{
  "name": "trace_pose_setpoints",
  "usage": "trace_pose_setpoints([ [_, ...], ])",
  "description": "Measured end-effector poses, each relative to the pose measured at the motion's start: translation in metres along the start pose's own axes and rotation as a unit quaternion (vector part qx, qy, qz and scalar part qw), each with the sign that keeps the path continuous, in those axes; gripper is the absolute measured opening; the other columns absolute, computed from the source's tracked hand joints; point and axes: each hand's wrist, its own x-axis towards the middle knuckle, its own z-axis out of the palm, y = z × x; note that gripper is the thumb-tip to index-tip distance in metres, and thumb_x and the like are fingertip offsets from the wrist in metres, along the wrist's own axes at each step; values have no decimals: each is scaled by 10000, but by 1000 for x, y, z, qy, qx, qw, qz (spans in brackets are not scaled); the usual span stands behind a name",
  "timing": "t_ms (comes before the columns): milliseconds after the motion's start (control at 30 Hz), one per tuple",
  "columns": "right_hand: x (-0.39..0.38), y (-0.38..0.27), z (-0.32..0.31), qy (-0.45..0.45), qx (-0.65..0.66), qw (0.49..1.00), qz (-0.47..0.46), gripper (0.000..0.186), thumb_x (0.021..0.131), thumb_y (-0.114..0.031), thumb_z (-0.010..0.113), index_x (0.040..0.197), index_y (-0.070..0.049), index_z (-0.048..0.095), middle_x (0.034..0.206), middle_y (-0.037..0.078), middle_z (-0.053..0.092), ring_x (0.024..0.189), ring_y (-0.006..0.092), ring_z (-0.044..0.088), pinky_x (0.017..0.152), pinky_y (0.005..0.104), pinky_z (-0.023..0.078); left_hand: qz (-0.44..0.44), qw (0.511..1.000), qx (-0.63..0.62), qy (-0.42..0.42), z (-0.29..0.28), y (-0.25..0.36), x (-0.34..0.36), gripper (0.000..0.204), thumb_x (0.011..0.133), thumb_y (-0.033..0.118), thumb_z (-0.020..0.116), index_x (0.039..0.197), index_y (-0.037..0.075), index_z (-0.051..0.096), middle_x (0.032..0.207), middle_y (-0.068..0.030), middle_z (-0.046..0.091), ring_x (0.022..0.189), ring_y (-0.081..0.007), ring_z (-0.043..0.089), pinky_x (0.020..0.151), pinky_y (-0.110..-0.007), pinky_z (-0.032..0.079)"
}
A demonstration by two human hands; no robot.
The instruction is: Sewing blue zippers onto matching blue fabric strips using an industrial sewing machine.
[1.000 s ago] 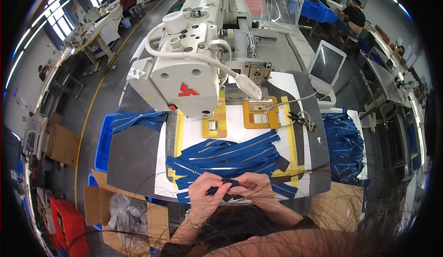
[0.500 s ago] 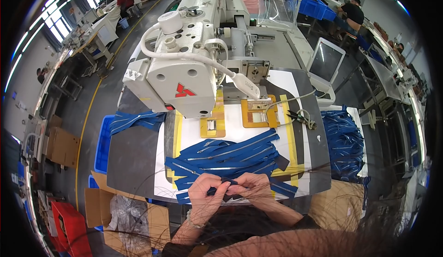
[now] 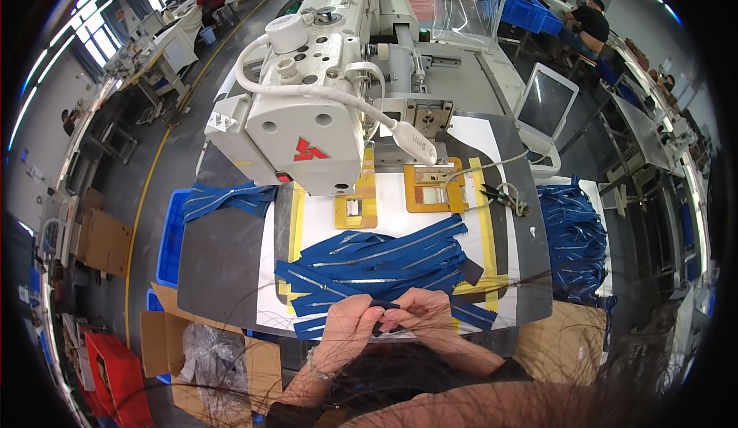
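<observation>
At the front of the sewing table, my left hand (image 3: 350,328) and my right hand (image 3: 415,313) meet, fingers pinched on a small dark piece (image 3: 384,303), mostly hidden by them. Just beyond them lies a pile of blue zipper strips (image 3: 369,263) with silver teeth, on a white sheet edged with yellow tape (image 3: 484,197). Two yellow clamp plates (image 3: 350,220) sit beside the needle area of a white industrial sewing machine (image 3: 304,132). Black-handled snips (image 3: 500,199) lie at the right of the sheet. Strands of hair cross the lower view.
More zippers lie left (image 3: 223,201) and heaped right (image 3: 573,236). Around me are a tilted screen (image 3: 547,105), blue bins (image 3: 175,236), open cardboard boxes (image 3: 265,370) and a red crate (image 3: 115,382). People work behind and at both sides, one in black (image 3: 590,24).
My fingers have shifted on the small dark piece: those of my right hand curl further in toward my left thumb, and the left fingertips cover more of it. The rest looks unchanged.
</observation>
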Motion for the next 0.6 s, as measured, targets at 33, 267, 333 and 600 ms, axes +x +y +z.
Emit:
trace_pose_setpoints([
  [33, 0, 0, 0, 0, 0, 1000, 1, 75, 851, 11, 645, 863, 80, 617, 809, 100, 677, 748, 138, 672, 685, 238, 555, -32, 999, -12, -24, -1, -1, 0, 320, 924, 250, 547, 734, 1, 482, 616, -155, 433, 562, -337, 438, 518, -397, 357],
  [267, 0, -4, 0, -9, -36, 999, 4, 80, 848, 5, 651, 853, 77, 616, 796, 104, 678, 742, 131, 669, 687, 236, 549, -76, 995, -53, -32, 1, -3, -2, 316, 899, 225, 598, 703, 8, 480, 592, -138, 413, 523, -307, 419, 488, -376, 344],
  [333, 0, -3, 0, -8, -36, 999, 8, 81, 849, 5, 651, 854, 77, 616, 796, 104, 678, 745, 130, 668, 687, 236, 548, -70, 996, -42, -29, 0, -2, -1, 323, 891, 219, 612, 684, 11, 475, 584, -129, 402, 516, -294, 407, 483, -370, 338],
  [600, 0, 4, -1, -35, -54, 998, 6, 97, 860, -8, 645, 858, 81, 607, 804, 97, 678, 762, 106, 656, 675, 208, 523, -22, 999, -10, -38, -9, -4, 4, 344, 843, 181, 669, 627, 24, 452, 559, -101, 370, 496, -267, 375, 466, -360, 307],
])
